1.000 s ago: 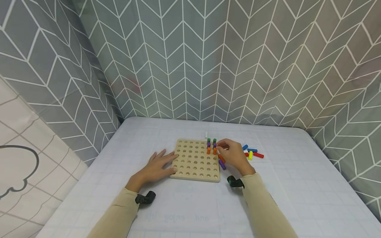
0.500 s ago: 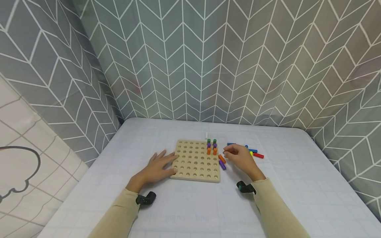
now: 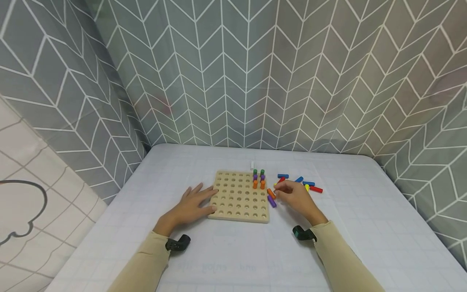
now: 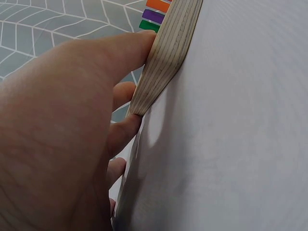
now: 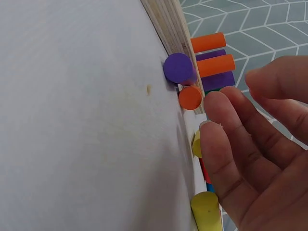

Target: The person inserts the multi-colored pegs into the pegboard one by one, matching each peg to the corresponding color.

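The left hand [image 3: 195,207] is resting on the left edge of the wooden board [image 3: 238,219], its fingers spread and gripping nothing. That flat contact is probably steadying the board well enough; pressing lightly should be sufficient.

On the board's far right, pairs of green pegs [image 3: 262,172], purple pegs [image 3: 262,177] and orange pegs [image 3: 262,185] are standing upright in holes. The right hand [image 3: 297,198] is hovering just right of the board, its fingers bent, the thumb apart from the fingertips and no peg showing between them. A loose orange peg [image 3: 271,194] is lying just beside those fingertips, and a loose purple peg [image 3: 271,201] is lying on its near side; whether a finger is touching the orange one, I cannot tell.

Because these two are lying so close together, pinching one near its end, with thumb and forefinger, would likely avoid nudging its neighbour into the board. Turning it upright before lowering it over a hole would help it seat straight. Farther right, blue, red and yellow pegs [image 3: 307,188] are lying scattered; the little finger should be staying clear of them.
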`<state>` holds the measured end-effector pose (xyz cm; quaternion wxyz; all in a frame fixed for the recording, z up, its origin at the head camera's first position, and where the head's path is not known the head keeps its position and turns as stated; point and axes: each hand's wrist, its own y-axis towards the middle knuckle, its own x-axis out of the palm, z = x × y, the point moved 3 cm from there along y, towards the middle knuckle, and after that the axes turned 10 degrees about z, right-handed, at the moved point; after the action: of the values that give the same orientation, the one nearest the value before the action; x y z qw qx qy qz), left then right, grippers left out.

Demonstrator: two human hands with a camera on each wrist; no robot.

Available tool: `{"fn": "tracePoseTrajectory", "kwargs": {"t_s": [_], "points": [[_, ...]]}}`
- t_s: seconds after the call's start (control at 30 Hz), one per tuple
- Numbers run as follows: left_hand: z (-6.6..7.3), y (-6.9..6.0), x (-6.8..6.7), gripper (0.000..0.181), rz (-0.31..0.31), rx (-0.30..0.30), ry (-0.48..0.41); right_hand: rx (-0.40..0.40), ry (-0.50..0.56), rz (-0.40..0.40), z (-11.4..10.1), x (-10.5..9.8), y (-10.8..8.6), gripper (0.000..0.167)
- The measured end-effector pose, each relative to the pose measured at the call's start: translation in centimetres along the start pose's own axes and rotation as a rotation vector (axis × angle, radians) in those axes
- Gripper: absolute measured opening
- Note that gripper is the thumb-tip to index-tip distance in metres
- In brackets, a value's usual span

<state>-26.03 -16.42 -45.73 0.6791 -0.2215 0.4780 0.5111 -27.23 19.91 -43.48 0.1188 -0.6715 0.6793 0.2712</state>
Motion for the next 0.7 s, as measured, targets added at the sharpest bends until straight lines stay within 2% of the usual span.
{"fn": "tracePoseTrajectory", "kwargs": {"t_s": [0.13,0.7], "points": [[-0.11,0.05,0.05,0.067,0.002,0.002,0.002,0.017,-0.021,-0.010,-0.22,0.16,-0.11,0.023],[-0.15,0.09,0.17,0.067,0.007,0.002,-0.018,-0.022,-0.209,-0.068,-0.36,0.77,-0.28,0.020]]}}
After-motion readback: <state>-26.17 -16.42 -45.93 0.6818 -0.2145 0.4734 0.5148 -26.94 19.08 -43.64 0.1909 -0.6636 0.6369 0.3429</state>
